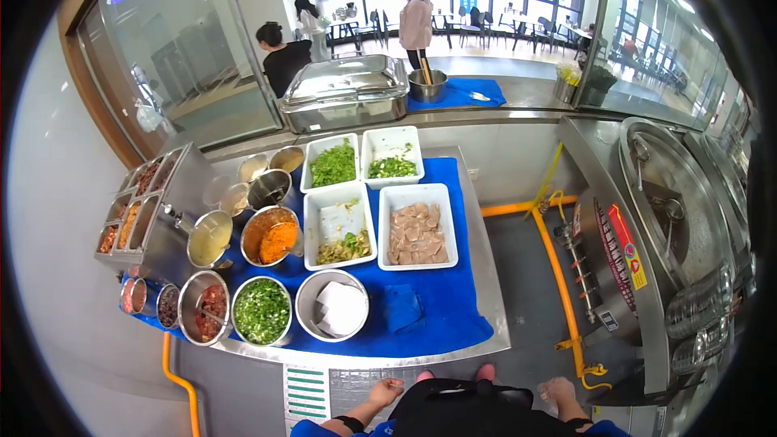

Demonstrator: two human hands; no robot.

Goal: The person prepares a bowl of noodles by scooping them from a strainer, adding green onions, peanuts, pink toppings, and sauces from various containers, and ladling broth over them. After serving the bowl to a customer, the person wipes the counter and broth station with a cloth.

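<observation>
My left hand [385, 393] is held low in front of the table's near edge, fingers loosely bent, with nothing visible in it. On the other side of my dark apron, my right hand [558, 393] hangs over the floor, loosely curled and also without a visible object. Nearest to the left hand on the table are a metal pot [306, 301] with a white piece inside, a folded blue cloth [402, 308] and a pot of chopped green onion [261, 311]. Behind them, a white tub [452, 257] holds pale sliced meat [417, 234].
More tubs hold chopped greens [333, 165]. A pot of orange food [278, 241] stands near a metal condiment rack [180, 194]. A covered chafing dish [346, 85] sits on the counter. Right are a large wok [696, 218] and an orange pipe [558, 275]. Several people stand beyond the window.
</observation>
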